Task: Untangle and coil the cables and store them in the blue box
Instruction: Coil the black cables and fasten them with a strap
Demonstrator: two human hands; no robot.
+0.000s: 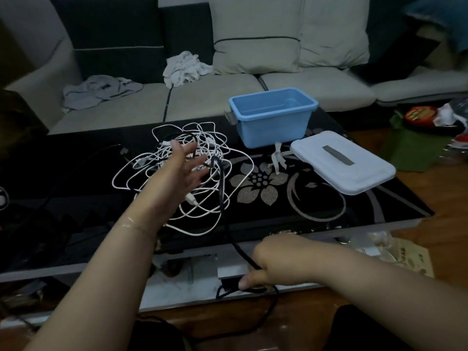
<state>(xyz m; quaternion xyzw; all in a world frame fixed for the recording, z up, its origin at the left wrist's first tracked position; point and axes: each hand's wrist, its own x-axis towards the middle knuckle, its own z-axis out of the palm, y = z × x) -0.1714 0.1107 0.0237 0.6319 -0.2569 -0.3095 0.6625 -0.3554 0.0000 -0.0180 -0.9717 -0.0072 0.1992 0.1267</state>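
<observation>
We're gripping the black cable (222,198) in our right hand (268,264) at the table's (354,219) front edge, left hand (182,171) spread loose over the white tangle (177,173), so probably pull slow.

A dim room. A light grey sofa (215,102) with dark and pale cushions (255,34) stands behind the black glass coffee table (316,198), which bears a floral pattern. Crumpled cloths (184,68) lie on the seat. Wooden floor (450,224) at right.
</observation>
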